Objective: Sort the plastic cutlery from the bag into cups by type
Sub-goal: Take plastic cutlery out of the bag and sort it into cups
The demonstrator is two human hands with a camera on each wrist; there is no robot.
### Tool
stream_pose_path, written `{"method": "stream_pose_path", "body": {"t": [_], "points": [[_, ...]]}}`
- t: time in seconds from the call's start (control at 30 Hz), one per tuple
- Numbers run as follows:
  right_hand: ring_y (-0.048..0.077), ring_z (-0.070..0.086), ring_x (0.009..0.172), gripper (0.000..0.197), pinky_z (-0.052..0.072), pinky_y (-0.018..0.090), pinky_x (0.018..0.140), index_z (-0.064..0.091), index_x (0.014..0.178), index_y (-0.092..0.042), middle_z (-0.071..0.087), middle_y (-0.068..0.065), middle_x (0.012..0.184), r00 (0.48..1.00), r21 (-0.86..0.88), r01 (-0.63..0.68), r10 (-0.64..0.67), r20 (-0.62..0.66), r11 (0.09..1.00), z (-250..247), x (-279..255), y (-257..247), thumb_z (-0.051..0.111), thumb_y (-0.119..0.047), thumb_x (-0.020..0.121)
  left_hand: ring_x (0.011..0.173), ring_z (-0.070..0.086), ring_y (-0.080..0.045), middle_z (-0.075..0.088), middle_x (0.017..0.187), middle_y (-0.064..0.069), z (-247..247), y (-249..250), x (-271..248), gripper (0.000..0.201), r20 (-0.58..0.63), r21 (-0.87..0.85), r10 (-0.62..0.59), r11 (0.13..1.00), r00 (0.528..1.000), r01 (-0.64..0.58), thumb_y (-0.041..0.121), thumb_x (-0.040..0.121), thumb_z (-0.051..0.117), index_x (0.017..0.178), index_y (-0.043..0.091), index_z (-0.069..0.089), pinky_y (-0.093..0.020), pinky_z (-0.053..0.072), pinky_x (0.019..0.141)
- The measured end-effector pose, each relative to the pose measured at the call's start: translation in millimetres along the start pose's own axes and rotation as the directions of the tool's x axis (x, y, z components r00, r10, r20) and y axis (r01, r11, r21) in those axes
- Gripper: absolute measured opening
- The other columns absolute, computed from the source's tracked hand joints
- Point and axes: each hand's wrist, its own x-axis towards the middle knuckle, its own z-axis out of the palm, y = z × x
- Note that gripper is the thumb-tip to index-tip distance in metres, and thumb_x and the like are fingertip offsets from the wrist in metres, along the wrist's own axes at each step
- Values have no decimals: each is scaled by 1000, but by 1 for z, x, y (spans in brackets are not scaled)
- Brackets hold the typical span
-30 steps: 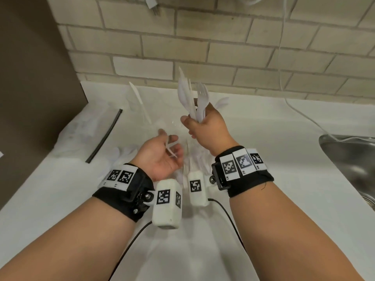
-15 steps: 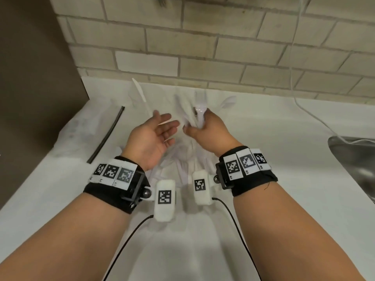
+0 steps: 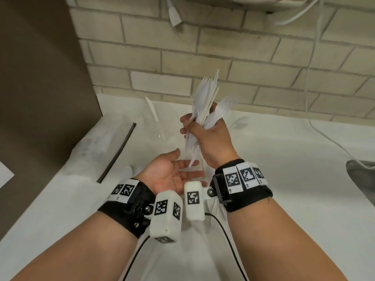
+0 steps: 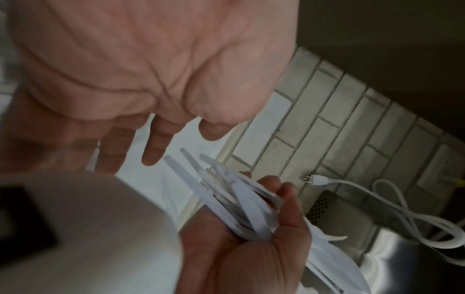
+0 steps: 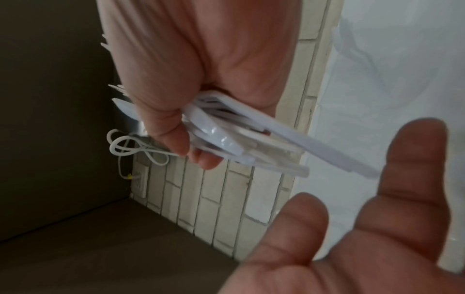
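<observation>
Gripping blurred cutlery bundle (image 3: 205, 110), right hand (image 3: 211, 138) hides its middle.

White plastic cutlery bundle (image 3: 205, 110) upright in right hand (image 3: 211, 138), lone knife (image 3: 154, 116) standing in clear cup (image 3: 160, 130)

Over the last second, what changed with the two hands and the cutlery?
The left hand let go of the small white piece it pinched a second ago and now lies open, palm up, below the bundle's handle ends. The right hand dipped, then lifted the cutlery bundle again. Unchanged: the right hand's grip, and the knife standing in the clear cup.
</observation>
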Motion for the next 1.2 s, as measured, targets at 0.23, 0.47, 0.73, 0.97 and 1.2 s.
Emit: {"method": "stream_pose_path", "body": {"t": [0.23, 0.47, 0.73, 0.97, 1.2], "points": [[24, 71, 76, 17, 58, 38, 76, 70, 86, -2, 72, 10, 77, 997, -99, -57, 51, -58, 993, 9, 5, 21, 75, 1, 69, 117, 55, -38, 57, 127, -25, 3, 18, 7, 49, -43, -239, 176, 954, 983, -181, 32, 100, 36, 132, -5, 48, -52, 40, 104], [23, 71, 76, 18, 58, 42, 80, 74, 80, -12, 73, 7, 78, 993, -66, -117, 115, -39, 991, 12, 12, 37, 75, 3, 70, 129, 51, -26, 56, 135, -18, 4, 24, 10, 39, -106, -241, 278, 924, 955, -296, 23, 101, 37, 128, 2, 55, -43, 44, 102], [18, 68, 77, 34, 57, 31, 71, 64, 104, -4, 69, 5, 81, 990, -126, -140, 137, -33, 982, 13, 9, 43, 72, 5, 72, 103, 62, -26, 65, 122, -14, 4, 23, 7, 56, -72, -233, 297, 923, 952, -305, 49, 100, 28, 116, 8, 63, -38, 50, 88], [6, 65, 64, 4, 50, 18, 63, 68, 83, -7, 65, -3, 61, 979, -216, -161, 183, 89, 963, 8, 5, 44, 64, -8, 85, 83, 60, -16, 70, 94, 3, 6, 27, -11, 60, 83, 550, 555, 667, 827, -503, 45, 64, 80, 117, 24, 59, -25, 47, 73], [21, 66, 70, 29, 59, 38, 75, 64, 92, 2, 68, 7, 72, 902, -293, -185, 281, 328, 938, 20, -10, 46, 69, 8, 65, 91, 71, -29, 74, 100, -14, 19, 33, -20, 43, -50, 669, 691, 559, 721, -490, 42, 65, 80, 92, 10, 76, -48, 56, 58]]}}
